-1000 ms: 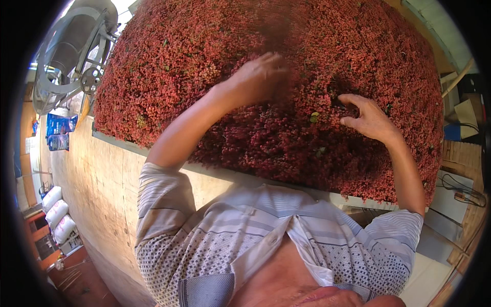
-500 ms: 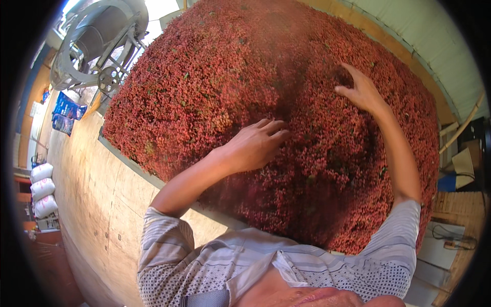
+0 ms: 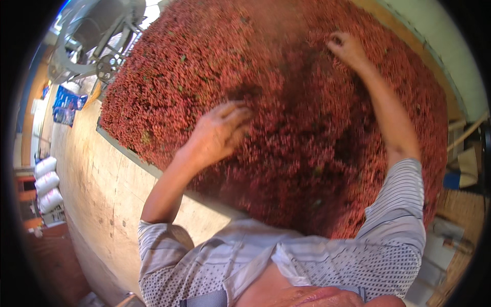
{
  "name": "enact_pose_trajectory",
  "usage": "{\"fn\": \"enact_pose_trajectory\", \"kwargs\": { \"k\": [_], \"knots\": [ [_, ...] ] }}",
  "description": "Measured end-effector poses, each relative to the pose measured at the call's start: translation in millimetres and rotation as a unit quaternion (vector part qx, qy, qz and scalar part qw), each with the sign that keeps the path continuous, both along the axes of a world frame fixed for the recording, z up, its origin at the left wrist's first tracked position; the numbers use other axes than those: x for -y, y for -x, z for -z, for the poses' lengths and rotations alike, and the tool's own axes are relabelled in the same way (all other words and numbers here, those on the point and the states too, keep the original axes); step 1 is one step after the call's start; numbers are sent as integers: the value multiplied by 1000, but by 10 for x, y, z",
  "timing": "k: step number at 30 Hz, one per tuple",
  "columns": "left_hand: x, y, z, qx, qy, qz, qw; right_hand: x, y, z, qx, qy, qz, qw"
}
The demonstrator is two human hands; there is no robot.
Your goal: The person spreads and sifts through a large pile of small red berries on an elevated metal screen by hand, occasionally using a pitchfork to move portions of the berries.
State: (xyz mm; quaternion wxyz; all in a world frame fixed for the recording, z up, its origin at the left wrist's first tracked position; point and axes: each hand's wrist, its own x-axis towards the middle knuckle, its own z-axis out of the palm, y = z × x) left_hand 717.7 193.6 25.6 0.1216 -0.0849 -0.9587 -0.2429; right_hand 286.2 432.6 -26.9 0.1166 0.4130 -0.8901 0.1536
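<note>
A big pile of red berries (image 3: 302,148) lies right in front of the person, running from close to the front of the striped shirt (image 3: 327,256) out to the far side. Small stems and a few green leaves show among the berries, and a darker, shaded hollow dips into the near part of the pile.

The left hand (image 3: 217,130) is over the near left part of the pile, back upward, its fingers bent and a little apart. Blur and the angle hide the thumb, so one cannot tell whether the hand has closed on any berries. The right hand (image 3: 350,51) reaches farther, over the right part of the pile, with thumb and forefinger curved toward each other and a small gap between them. Whether its fingertips touch the berries cannot be told.

A grey strip (image 3: 128,150) edges the pile on its near left side, and pale boards (image 3: 102,189) spread out beyond that strip. To the far left of the pile stands a metal drum machine (image 3: 94,25) with a wheel. Blue bags (image 3: 69,105) sit left of the pile, and three white sacks (image 3: 47,181) are stacked farther left and nearer the person. Right of the pile, a thin pole (image 3: 468,132) leans at a slant.
</note>
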Motion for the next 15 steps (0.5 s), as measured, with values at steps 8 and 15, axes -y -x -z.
{"fn": "enact_pose_trajectory", "kwargs": {
  "k": [8,15],
  "knots": [
    [-254,41,-157,-8,-46,82,996,-1125,-1749,-975,190,-39,147,970],
    [-549,171,-162,-16,-28,189,981,-1560,-2418,-636,320,16,163,933]
  ]
}}
